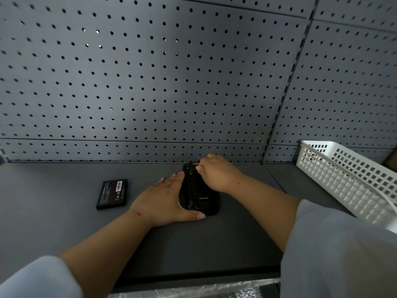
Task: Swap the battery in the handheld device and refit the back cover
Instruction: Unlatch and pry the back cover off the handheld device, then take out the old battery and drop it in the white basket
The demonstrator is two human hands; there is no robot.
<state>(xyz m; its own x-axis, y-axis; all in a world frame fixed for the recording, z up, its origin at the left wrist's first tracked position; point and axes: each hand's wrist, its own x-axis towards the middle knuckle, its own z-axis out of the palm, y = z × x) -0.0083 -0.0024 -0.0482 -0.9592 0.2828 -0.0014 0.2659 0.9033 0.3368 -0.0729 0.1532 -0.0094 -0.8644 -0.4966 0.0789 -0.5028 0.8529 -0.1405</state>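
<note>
Shelf (64,222): dark grey, carrying everything; pegboard (150,82) rising behind it.
Basket (343,181): white, sitting well to the right of the device, clear of the work.
Device (200,190): lying face down mid-shelf, back cover (203,197) on top showing a logo.
Left hand (169,198): lying spread and flat along the device's left edge, thumb bracing its near end.
Right hand (217,172): curling at the device's far end, fingertips apparently pinching a latch; contact hidden.
Advice: keep bracing down while working the latch, so the device is not sliding.
Battery (112,194): resting loose left of the device, apart from the left hand, not obstructing.
</note>
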